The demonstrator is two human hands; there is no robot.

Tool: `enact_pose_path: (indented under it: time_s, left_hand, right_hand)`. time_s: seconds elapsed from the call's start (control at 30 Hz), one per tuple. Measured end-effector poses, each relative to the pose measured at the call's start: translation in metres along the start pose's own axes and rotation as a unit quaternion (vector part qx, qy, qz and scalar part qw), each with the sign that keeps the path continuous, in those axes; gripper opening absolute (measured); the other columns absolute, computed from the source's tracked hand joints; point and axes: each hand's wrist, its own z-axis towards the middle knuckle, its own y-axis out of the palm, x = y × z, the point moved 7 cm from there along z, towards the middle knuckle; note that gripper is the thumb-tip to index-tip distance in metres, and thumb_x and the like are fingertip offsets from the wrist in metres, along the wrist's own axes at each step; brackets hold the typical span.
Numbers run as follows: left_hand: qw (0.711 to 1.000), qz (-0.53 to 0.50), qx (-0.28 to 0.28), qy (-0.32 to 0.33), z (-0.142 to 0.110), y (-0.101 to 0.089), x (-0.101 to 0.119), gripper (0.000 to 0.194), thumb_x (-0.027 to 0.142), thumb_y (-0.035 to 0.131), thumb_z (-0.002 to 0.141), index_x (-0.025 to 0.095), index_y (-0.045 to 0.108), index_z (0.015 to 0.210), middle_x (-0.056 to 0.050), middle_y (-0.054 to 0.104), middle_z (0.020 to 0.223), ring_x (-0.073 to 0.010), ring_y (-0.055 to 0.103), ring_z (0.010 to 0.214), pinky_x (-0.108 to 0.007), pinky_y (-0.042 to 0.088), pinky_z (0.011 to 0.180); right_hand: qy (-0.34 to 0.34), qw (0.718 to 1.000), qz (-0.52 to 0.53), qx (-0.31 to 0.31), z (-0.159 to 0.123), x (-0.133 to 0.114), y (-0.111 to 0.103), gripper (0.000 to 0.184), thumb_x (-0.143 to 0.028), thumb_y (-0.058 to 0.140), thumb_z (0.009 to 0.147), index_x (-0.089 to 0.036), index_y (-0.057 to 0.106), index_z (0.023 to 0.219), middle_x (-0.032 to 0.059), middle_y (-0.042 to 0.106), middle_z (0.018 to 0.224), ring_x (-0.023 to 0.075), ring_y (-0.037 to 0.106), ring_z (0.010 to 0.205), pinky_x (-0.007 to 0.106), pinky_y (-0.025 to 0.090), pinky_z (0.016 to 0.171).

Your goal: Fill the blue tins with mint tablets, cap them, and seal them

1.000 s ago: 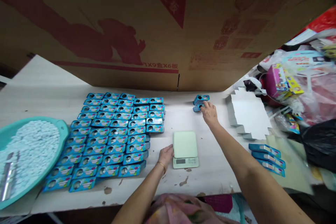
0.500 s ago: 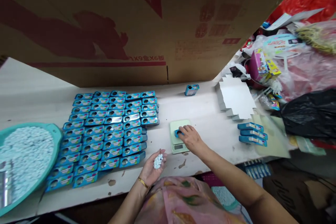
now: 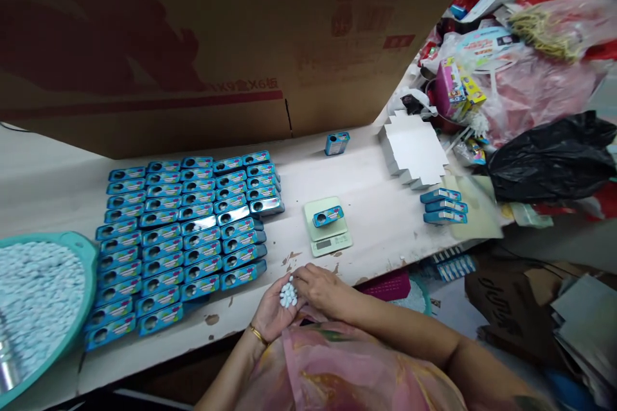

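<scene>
My left hand [image 3: 274, 313] is cupped palm up near the table's front edge and holds a small heap of pale blue mint-like pellets [image 3: 288, 295]. Against its fingers, my right hand [image 3: 321, 289] has its fingers bent and pressed together at the side of the heap; whatever they pinch is hidden. Beyond both hands lies a pale green kitchen scale [image 3: 331, 244]. On its plate rests a small blue tin [image 3: 328, 216] with a round opening in its top, untouched by either hand.
Rows of similar blue tins [image 3: 193, 218] fill the left side, beside a turquoise basin [image 3: 89, 270] of pellets. A cardboard carton [image 3: 241, 115] walls off the back. White card sheets [image 3: 417, 148], stacked tins [image 3: 444, 205] and a black bag [image 3: 554, 154] are on the right.
My right hand has let go of the tin on the scale and moved back to the pellets in my left hand. The camera view has shifted and turned slightly.
</scene>
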Motion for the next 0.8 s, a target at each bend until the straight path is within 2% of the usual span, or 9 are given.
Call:
enact_pose_path:
  time_s: [0.17, 0.4, 0.5, 0.57, 0.67, 0.73, 0.8]
  left_hand:
    - [1.000, 0.014, 0.026, -0.006, -0.002, -0.008, 0.000, 0.011, 0.014, 0.046, 0.075, 0.009, 0.055, 0.069, -0.004, 0.062, 0.061, -0.0121, 0.060, 0.060, -0.024, 0.049, 0.062]
    - [0.999, 0.012, 0.039, 0.008, -0.004, -0.002, 0.002, 0.014, 0.012, 0.044, 0.074, 0.010, 0.054, 0.065, -0.003, 0.060, 0.058, -0.0119, 0.059, 0.057, -0.024, 0.048, 0.058]
    - [0.999, 0.014, 0.041, 0.010, -0.002, 0.005, 0.003, 0.014, 0.011, 0.043, 0.075, 0.010, 0.054, 0.066, -0.003, 0.060, 0.058, -0.0111, 0.058, 0.056, -0.023, 0.048, 0.057]
    - [0.999, 0.011, 0.022, 0.038, 0.001, 0.017, 0.010, 0.014, 0.010, 0.043, 0.074, 0.010, 0.055, 0.069, -0.004, 0.061, 0.062, -0.0112, 0.059, 0.059, -0.024, 0.049, 0.059]
    - [0.996, 0.014, -0.006, 0.084, 0.007, 0.041, 0.023, 0.015, 0.009, 0.043, 0.074, 0.008, 0.057, 0.075, -0.007, 0.064, 0.070, -0.0134, 0.060, 0.067, -0.027, 0.050, 0.067]
    - [0.995, 0.025, -0.020, 0.096, 0.009, 0.055, 0.031, 0.016, 0.010, 0.044, 0.073, 0.006, 0.058, 0.079, -0.012, 0.064, 0.081, -0.0176, 0.060, 0.079, -0.030, 0.048, 0.074]
    - [0.994, 0.035, -0.030, 0.097, 0.010, 0.065, 0.035, 0.018, 0.011, 0.045, 0.073, 0.005, 0.058, 0.082, -0.017, 0.062, 0.092, -0.0221, 0.056, 0.093, -0.032, 0.047, 0.079]
  right_hand:
    - [-0.018, 1.000, -0.010, 0.003, 0.003, -0.002, 0.002, 0.020, -0.022, 0.052, 0.077, -0.012, 0.048, 0.093, 0.0060, 0.049, 0.090, 0.0166, 0.043, 0.083, 0.024, 0.039, 0.068]
    - [-0.004, 1.000, -0.008, 0.004, 0.006, 0.003, 0.017, 0.018, -0.021, 0.051, 0.077, -0.014, 0.047, 0.094, 0.0048, 0.049, 0.090, 0.0156, 0.045, 0.085, 0.024, 0.041, 0.065]
    - [-0.006, 1.000, 0.018, 0.015, 0.009, 0.010, 0.015, 0.016, -0.020, 0.050, 0.077, -0.015, 0.048, 0.092, 0.0046, 0.050, 0.088, 0.0151, 0.046, 0.082, 0.023, 0.041, 0.064]
    - [0.003, 0.997, 0.067, 0.049, 0.011, 0.022, 0.005, 0.014, -0.018, 0.049, 0.077, -0.014, 0.049, 0.091, 0.0045, 0.050, 0.085, 0.0140, 0.047, 0.081, 0.023, 0.041, 0.066]
    - [0.026, 0.978, 0.146, 0.143, 0.010, 0.052, -0.023, 0.015, -0.014, 0.047, 0.077, -0.014, 0.050, 0.092, 0.0045, 0.051, 0.084, 0.0124, 0.048, 0.080, 0.023, 0.041, 0.069]
    - [0.055, 0.963, 0.164, 0.205, 0.009, 0.078, -0.042, 0.016, -0.012, 0.047, 0.075, -0.014, 0.050, 0.091, 0.0049, 0.051, 0.084, 0.0121, 0.049, 0.077, 0.023, 0.042, 0.068]
    - [0.092, 0.957, 0.149, 0.231, 0.009, 0.102, -0.053, 0.015, -0.011, 0.048, 0.075, -0.014, 0.052, 0.089, 0.0054, 0.052, 0.082, 0.0122, 0.049, 0.074, 0.024, 0.043, 0.066]
